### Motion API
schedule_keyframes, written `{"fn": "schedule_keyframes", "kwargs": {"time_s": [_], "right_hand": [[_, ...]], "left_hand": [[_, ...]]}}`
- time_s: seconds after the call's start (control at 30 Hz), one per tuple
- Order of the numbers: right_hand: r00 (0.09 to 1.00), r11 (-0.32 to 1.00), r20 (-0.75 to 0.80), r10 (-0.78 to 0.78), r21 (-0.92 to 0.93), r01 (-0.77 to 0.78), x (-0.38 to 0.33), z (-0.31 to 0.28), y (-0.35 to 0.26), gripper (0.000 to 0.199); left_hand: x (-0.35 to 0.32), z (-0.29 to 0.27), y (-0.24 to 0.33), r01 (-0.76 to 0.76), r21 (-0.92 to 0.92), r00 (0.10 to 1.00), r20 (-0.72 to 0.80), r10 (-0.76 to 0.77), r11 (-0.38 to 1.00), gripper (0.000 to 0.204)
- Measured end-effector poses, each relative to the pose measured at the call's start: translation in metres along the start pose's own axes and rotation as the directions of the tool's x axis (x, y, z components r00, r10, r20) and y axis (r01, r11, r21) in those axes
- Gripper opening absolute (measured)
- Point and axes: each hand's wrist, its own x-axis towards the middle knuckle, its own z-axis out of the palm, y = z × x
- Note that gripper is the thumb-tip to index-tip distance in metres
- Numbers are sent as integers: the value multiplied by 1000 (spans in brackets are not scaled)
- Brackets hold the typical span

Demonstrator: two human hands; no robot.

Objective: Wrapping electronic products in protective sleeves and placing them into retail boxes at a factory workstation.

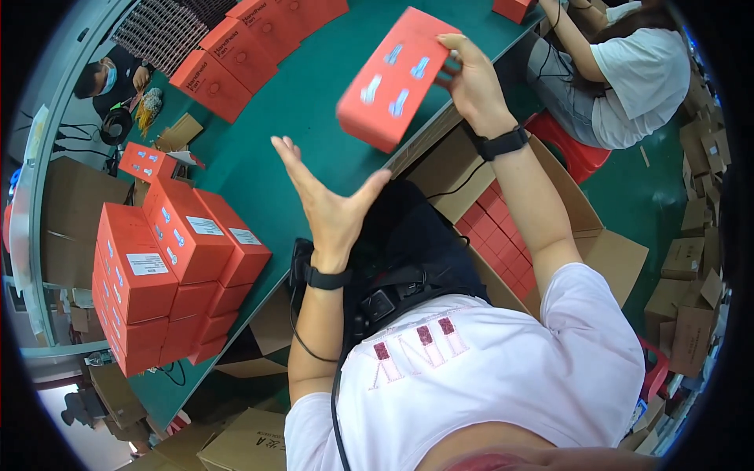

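The long green desk [314,102] runs away from the person, its near edge touching their lap, with bare surface between the two groups of boxes. A stack of red cardboard boxes [169,271] fills its left edge. A flat red cardboard box [393,78] is raised above the desk, tilted, gripped at its right end by the right hand [471,82]. The left hand [326,196] hovers below it, palm up, fingers [287,157] spread and empty.
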Motion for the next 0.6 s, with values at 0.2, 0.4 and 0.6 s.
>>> {"fn": "schedule_keyframes", "kwargs": {"time_s": [0.2, 0.4, 0.6], "right_hand": [[885, 832, 72, 459, 315, -457, -50, 44, 30, 40], [459, 565, 539, 707, -40, -824, -84, 34, 45, 72], [946, 842, 309, 100, -532, 85, -70, 22, 5, 80]], "left_hand": [[25, 18, 28, -161, -58, 978, -144, 151, 985, 148], [68, -12, 36, -133, -376, 979, -195, 63, 917, 102], [56, -7, 22, -410, 272, 811, -329, 484, 871, 87]]}}
